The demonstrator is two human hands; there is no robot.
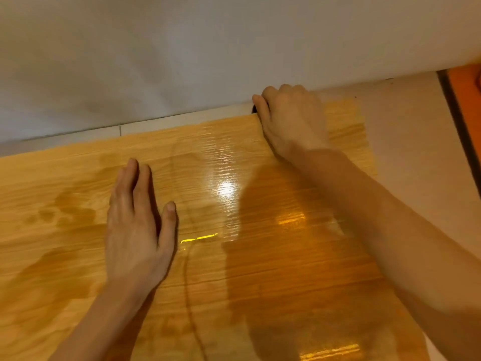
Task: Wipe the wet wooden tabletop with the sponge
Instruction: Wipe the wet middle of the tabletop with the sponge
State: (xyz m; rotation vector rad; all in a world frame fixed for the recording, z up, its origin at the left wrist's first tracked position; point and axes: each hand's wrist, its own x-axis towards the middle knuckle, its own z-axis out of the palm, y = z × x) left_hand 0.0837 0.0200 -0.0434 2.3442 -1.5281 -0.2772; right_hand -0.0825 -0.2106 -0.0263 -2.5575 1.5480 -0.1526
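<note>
Your left hand [135, 225] lies flat, palm down, on the glossy yellow-brown wood-grain surface [65, 256]; its fingers [141, 183] are straight and pressed together, the thumb held a little apart to the right. Your right hand [291, 121] reaches to the far edge of the surface, near its far right corner, with the fingers curled down over something. A small dark sliver [254, 109] shows just left of the thumb at the surface's edge; this is likely the sponge, but nearly all of it is hidden under the hand and its colour and shape cannot be told.

Darker wet patches [52, 269] spread on the surface left of and below your left hand. A bright glare spot [226, 190] sits between the two hands, with streaked wet sheen around it. Pale tiled floor [406, 142] lies beyond the surface on the far and right sides. White fabric [182, 53] hangs behind the far edge. An orange object [466, 87] sits at the upper right, cut off by the frame.
</note>
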